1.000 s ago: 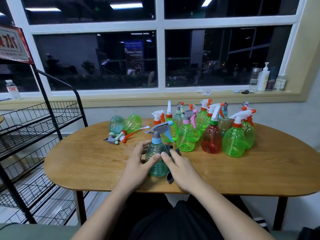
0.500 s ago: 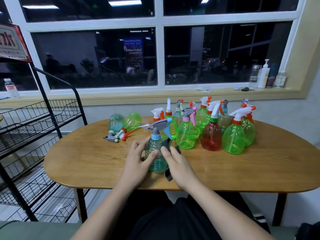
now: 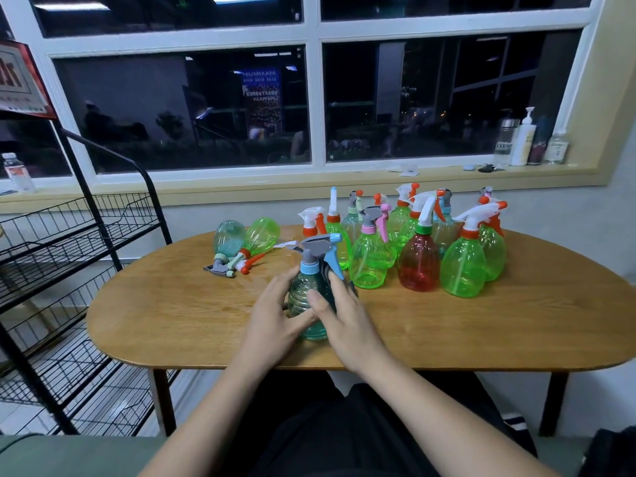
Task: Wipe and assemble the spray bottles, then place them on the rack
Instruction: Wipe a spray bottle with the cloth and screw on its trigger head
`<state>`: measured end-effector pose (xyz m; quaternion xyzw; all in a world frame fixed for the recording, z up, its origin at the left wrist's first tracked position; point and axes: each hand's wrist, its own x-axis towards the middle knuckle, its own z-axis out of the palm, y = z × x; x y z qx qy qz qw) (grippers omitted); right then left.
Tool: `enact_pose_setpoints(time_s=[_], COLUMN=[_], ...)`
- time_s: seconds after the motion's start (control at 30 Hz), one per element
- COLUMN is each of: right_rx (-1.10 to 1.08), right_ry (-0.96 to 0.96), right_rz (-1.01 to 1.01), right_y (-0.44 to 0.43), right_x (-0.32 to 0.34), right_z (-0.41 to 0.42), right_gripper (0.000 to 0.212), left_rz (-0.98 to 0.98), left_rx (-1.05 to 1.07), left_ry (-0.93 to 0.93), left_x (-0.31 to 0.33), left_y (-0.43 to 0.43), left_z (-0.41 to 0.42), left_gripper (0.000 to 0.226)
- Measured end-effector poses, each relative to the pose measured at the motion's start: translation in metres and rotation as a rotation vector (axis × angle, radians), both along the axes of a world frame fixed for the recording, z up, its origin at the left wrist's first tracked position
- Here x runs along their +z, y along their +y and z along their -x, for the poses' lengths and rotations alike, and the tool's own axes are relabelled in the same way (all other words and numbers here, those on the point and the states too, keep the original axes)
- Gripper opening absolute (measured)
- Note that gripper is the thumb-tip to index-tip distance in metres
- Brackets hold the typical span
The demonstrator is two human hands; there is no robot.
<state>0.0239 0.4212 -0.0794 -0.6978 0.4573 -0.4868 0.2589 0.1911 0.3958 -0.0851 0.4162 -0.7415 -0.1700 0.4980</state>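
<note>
Your left hand (image 3: 275, 318) and right hand (image 3: 344, 321) both wrap their fingers around the teal spray bottle (image 3: 306, 304), which stands upright near the front of the wooden table (image 3: 179, 321); a dark cloth (image 3: 349, 287) seems pressed behind it under the right fingers. Rub too hard sideways and the bottle could tip into the green bottle (image 3: 370, 266) just behind.

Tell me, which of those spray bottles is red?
Only one: the red bottle with the green collar and white trigger, standing upright among green ones at the front of the cluster.
</note>
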Motion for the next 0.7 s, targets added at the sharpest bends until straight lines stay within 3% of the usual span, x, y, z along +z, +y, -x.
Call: enact_pose_setpoints(time_s=[0.07, 0.17, 0.3, 0.43, 0.57, 0.7], right_rx=[-0.003, -0.041, -0.044, -0.049, -0.051, -0.075], right_ry=[0.027, 0.056, 0.021, -0.003, 0.052, 0.077], right_rz=[-0.085, -0.226, -0.160, 0.040, 0.115, -0.024], right_y=[-0.003, -0.008, -0.005, 0.004, 0.008, -0.001], right_x=[-0.002, 0.000, -0.002, -0.005, -0.005, -0.005], right_z=[0.003, 0.006, 0.005, 0.007, 0.006, 0.007], right_gripper=[0.078, 0.106, 0.080, 0.055, 0.059, 0.074], left_rz=[-0.004, -0.026, -0.016, -0.081, -0.084, -0.082], left_rx=[0.020, 0.024, 0.000, -0.076, -0.085, -0.075], left_ry=[-0.004, 0.023, 0.032, 0.102, 0.051, 0.048], left_x=[0.001, 0.001, 0.003, 0.002, 0.000, 0.002], left_y=[0.000, 0.002, 0.004, 0.005, 0.004, 0.006], left_z=[-0.001, -0.002, -0.002, 0.000, 0.003, 0.003], left_gripper=[0.076, 0.082, 0.076, 0.072, 0.061, 0.058])
